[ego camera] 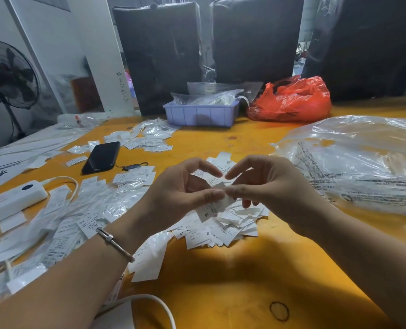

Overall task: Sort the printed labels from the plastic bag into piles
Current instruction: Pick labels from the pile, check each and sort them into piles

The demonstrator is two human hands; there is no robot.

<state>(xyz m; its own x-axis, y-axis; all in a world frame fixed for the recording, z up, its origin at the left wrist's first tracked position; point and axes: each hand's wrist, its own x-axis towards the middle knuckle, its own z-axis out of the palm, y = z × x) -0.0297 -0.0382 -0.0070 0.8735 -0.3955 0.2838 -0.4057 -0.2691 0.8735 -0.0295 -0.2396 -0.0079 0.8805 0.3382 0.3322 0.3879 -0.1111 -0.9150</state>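
Observation:
Both hands meet over the middle of the orange table (pixel 232 276). My left hand (pixel 180 193) pinches a few white printed labels (pixel 212 206) between thumb and fingers; one shows an "S". My right hand (pixel 266 184) pinches the same small bunch from the right, index finger and thumb curled toward the left hand. Under the hands lies a loose pile of S labels (pixel 223 231). A wider spread of labels and small clear sleeves, some marked XS (pixel 78 222), covers the table to the left. A large clear plastic bag (pixel 354 162) lies at the right.
A black phone (pixel 102 156) lies left of centre, a white power strip (pixel 9 200) with its cable at the left edge. At the back stand a lilac bin (pixel 200 113) and a red plastic bag (pixel 292 100). More labels (pixel 147 137) lie far left; a fan (pixel 9 74) stands beyond.

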